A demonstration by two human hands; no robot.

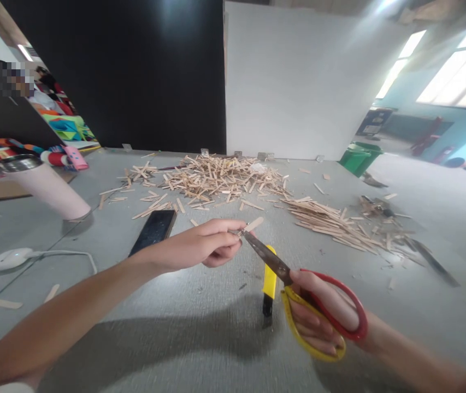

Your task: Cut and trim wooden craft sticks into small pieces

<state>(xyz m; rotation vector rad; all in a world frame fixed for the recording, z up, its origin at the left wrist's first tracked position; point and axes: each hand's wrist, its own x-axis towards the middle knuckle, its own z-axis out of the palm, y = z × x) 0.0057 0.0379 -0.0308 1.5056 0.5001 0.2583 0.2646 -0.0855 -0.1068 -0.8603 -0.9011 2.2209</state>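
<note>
The fingers of the left hand [210, 244] pinch a short wooden craft stick [253, 224] by one end, its free tip poking out to the right, above the grey counter [200, 327]. The right hand [318, 319] has its fingers curled through the red and yellow loops of a pair of scissors [282, 270], and the blades, nearly pressed together, meet the stick right at the left fingertips. Whether the cut has gone through I cannot tell; the stick looks whole.

Just below the blades a yellow utility knife [269, 286] lies on the counter. Farther out, a dark phone [153, 231] lies left of the hands. Beyond it a big heap of short stick pieces [220, 177] looks like finished cutting, while a fan of long sticks [331, 221] to the right seems left to cut. So the work appears well under way, not near done.
</note>
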